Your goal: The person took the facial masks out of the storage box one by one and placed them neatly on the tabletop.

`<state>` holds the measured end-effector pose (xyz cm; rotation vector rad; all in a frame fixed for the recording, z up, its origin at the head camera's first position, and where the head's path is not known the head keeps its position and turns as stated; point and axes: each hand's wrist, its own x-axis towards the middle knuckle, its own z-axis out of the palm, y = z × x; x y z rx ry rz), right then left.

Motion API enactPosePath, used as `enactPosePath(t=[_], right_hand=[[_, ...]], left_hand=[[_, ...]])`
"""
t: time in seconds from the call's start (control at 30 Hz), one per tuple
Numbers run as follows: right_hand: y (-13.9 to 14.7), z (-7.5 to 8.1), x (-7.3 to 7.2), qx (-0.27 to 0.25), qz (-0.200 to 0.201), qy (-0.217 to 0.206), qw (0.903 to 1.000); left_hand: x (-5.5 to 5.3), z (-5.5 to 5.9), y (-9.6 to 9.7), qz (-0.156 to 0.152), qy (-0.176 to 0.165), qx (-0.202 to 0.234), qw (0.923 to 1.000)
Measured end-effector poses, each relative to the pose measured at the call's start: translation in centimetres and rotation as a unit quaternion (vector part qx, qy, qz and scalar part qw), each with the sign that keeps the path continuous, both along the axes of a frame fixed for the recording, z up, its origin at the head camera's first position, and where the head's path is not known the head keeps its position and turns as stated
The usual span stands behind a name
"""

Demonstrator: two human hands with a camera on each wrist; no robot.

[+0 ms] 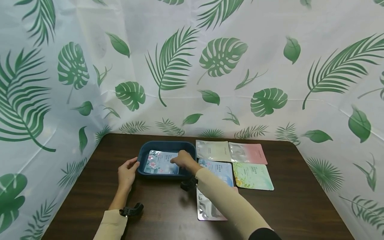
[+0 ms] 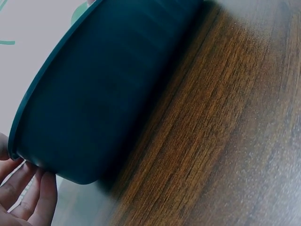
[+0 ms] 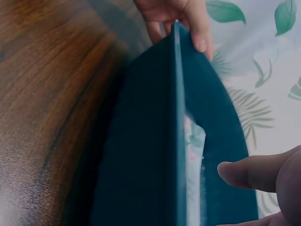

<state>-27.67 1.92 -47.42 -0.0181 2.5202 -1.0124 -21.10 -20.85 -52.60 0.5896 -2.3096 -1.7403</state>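
A dark blue plastic tray [image 1: 166, 143] stands on the table, and a light blue flowered sachet [image 1: 159, 163] lies in it. My left hand [image 1: 127, 173] grips the tray's left rim; in the left wrist view its fingers [image 2: 44, 197] are against the outer wall. The thumb is over the inside in the right wrist view. My right hand [image 1: 184, 160] reaches over the tray's right side, above the sachet's right end. Its thumb [image 3: 249, 175] is stretched out and apart from the sachet in the right wrist view; most of its other fingers are out of sight.
Right of the tray lie several flat sachets: cream and silver [image 1: 213, 150], pink and silver [image 1: 247, 153], blue [image 1: 220, 168], green [image 1: 253, 176], and a silver one [image 1: 207, 208] partly under my right sleeve. Behind the brown table [image 1: 297, 186] hangs a leaf-patterned sheet [image 1: 234, 113].
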Motion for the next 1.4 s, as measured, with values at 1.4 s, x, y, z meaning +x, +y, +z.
enactPosePath(t=[1.4], right_hand=[[-0.8,-1.8,-0.5,-0.147,-0.097,0.004,0.9843]], left_hand=[[-0.2,0.2,0.0,-0.006,-0.025,-0.002,0.9997]])
